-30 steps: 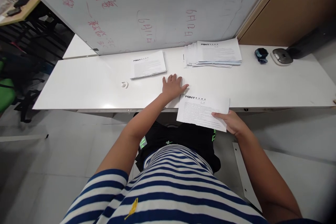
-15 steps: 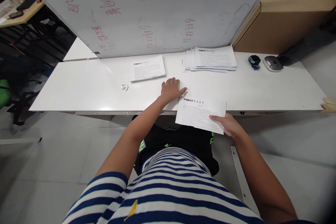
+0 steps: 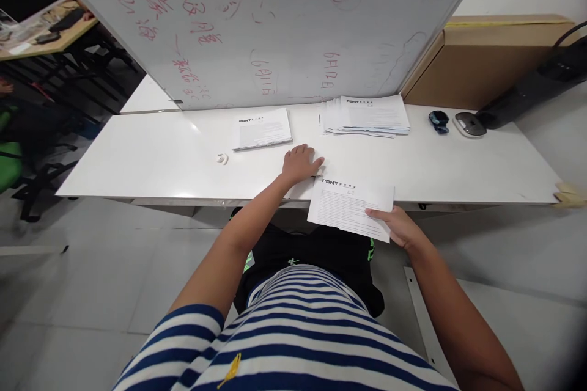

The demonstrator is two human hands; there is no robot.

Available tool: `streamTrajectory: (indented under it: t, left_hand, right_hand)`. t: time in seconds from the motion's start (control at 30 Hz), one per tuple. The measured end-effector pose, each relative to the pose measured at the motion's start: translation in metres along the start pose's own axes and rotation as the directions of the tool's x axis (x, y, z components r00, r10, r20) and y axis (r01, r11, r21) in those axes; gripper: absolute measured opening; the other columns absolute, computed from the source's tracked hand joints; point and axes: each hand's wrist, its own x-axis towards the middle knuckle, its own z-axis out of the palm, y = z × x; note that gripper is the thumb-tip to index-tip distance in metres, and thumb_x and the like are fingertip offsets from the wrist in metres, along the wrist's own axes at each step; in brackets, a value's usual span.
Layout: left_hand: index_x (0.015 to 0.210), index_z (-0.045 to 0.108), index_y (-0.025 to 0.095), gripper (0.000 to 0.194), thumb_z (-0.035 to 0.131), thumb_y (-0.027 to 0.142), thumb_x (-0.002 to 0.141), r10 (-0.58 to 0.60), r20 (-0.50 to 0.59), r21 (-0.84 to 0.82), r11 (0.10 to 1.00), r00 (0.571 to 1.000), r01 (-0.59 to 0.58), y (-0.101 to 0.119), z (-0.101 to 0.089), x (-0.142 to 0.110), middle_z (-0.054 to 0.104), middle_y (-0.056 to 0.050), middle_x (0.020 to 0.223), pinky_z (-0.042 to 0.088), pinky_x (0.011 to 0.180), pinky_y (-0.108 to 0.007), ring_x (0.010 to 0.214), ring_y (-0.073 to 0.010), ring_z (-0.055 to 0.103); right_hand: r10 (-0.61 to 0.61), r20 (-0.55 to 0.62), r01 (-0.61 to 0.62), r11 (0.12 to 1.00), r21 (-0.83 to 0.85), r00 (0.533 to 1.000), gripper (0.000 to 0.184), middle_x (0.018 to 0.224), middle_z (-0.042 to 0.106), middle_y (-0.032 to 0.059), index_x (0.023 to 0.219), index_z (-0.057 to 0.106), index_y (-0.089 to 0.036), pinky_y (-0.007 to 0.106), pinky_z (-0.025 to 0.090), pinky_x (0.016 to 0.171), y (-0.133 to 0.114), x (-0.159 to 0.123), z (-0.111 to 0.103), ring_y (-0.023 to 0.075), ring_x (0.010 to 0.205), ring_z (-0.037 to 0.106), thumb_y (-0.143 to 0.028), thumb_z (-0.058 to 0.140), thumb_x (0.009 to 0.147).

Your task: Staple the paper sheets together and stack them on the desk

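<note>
My right hand (image 3: 398, 226) pinches the lower right corner of a printed sheet (image 3: 349, 206) that hangs half over the near edge of the white table (image 3: 151, 159). My left hand (image 3: 300, 163) lies flat on the table just left of that sheet's top corner, fingers stretched out and holding nothing. A thin pile of printed sheets (image 3: 261, 128) rests beyond my left hand. A thicker, fanned stack of the same sheets (image 3: 367, 115) lies at the back, right of centre.
A whiteboard (image 3: 257, 18) with red writing leans behind the table. A cardboard box (image 3: 486, 61) stands back right, with a blue watch (image 3: 438, 120), a grey mouse (image 3: 468, 124) and a black bar (image 3: 532, 90) beside it. A small white object (image 3: 222, 158) lies left.
The view has tilted up, showing more of the whiteboard. Both hands keep their places, the left flat on the table and the right on the sheet.
</note>
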Motion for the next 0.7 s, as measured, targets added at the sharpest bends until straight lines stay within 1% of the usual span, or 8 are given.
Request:
streamTrajectory:
  t: [0.13,0.2,0.3,0.37,0.43,0.57,0.63,0.7]
  left_hand:
    - [0.132,0.053,0.021,0.059,0.033,0.061,0.093,0.014,-0.01,-0.087,0.996,1.0,-0.014,-0.002,-0.005,0.0,0.046,-0.008,0.149,0.029,0.114,-0.043,0.139,-0.027,0.036]
    - [0.131,0.054,0.019,0.06,0.033,0.06,0.093,0.016,0.003,-0.138,0.99,1.0,-0.016,-0.004,-0.01,0.0,0.047,-0.009,0.148,0.03,0.114,-0.042,0.138,-0.0266,0.038]
    - [0.13,0.055,0.02,0.059,0.029,0.06,0.095,0.016,0.03,-0.216,0.976,0.999,-0.009,-0.006,-0.016,-0.002,0.05,-0.007,0.146,0.032,0.113,-0.04,0.136,-0.0256,0.042]
    - [0.128,0.055,0.021,0.058,0.028,0.059,0.095,0.021,0.028,-0.232,0.973,0.999,-0.014,-0.006,-0.018,-0.004,0.052,-0.007,0.144,0.034,0.111,-0.039,0.134,-0.0252,0.045]
    - [0.127,0.056,0.02,0.056,0.03,0.058,0.095,0.023,0.01,-0.206,0.978,1.0,-0.021,-0.004,-0.017,-0.005,0.054,-0.007,0.142,0.034,0.11,-0.039,0.133,-0.0257,0.045]
    - [0.126,0.057,0.018,0.057,0.035,0.059,0.092,0.013,-0.005,-0.127,0.992,1.0,-0.014,0.001,-0.013,-0.004,0.053,-0.01,0.142,0.034,0.11,-0.041,0.135,-0.0275,0.042]
    - [0.127,0.057,0.019,0.059,0.038,0.061,0.091,0.006,-0.003,-0.099,0.995,1.0,-0.006,0.003,-0.011,-0.004,0.049,-0.01,0.145,0.034,0.11,-0.042,0.136,-0.0285,0.04]
    - [0.128,0.056,0.02,0.061,0.04,0.063,0.089,0.0,-0.002,-0.084,0.996,1.0,-0.001,0.004,-0.01,-0.003,0.047,-0.01,0.147,0.033,0.111,-0.042,0.137,-0.0289,0.039]
  right_hand:
    - [0.0,0.007,0.0,1.0,0.01,1.0,0.038,0.117,0.07,0.0121,0.101,0.074,-0.014,0.042,0.055,0.097,0.0,-0.001,0.0,0.0309,0.108,0.068,-0.018,0.085,0.065]
    - [-0.01,0.024,0.009,0.999,0.031,1.0,0.039,0.119,0.07,0.0116,0.103,0.073,-0.015,0.043,0.054,0.099,0.002,-0.001,0.0,0.0311,0.11,0.067,-0.018,0.085,0.066]
    - [-0.021,0.069,0.016,0.997,0.072,0.997,0.041,0.122,0.068,0.0109,0.105,0.072,-0.016,0.041,0.054,0.1,0.005,0.001,0.0,0.0307,0.112,0.065,-0.019,0.084,0.066]
    - [-0.024,0.103,0.014,0.995,0.096,0.994,0.043,0.124,0.067,0.0104,0.108,0.072,-0.016,0.04,0.054,0.1,0.008,0.002,0.0,0.0303,0.114,0.065,-0.02,0.084,0.067]
    - [-0.023,0.124,0.009,0.994,0.11,0.992,0.046,0.125,0.067,0.0102,0.11,0.071,-0.017,0.04,0.055,0.098,0.008,0.003,-0.002,0.0303,0.113,0.065,-0.021,0.084,0.066]
    - [-0.035,0.07,0.027,0.992,0.121,0.997,0.05,0.122,0.069,0.0092,0.11,0.07,-0.018,0.039,0.06,0.089,0.002,0.003,-0.012,0.0303,0.106,0.068,-0.023,0.086,0.063]
    - [-0.086,0.009,0.084,0.989,0.118,0.996,0.05,0.12,0.07,0.0073,0.109,0.07,-0.02,0.036,0.061,0.083,-0.009,0.004,-0.019,0.0286,0.102,0.07,-0.023,0.086,0.062]
    - [-0.152,-0.063,0.158,0.982,0.106,0.986,0.047,0.114,0.072,0.0063,0.105,0.071,-0.02,0.033,0.062,0.078,-0.025,0.005,-0.026,0.0265,0.096,0.071,-0.021,0.086,0.06]
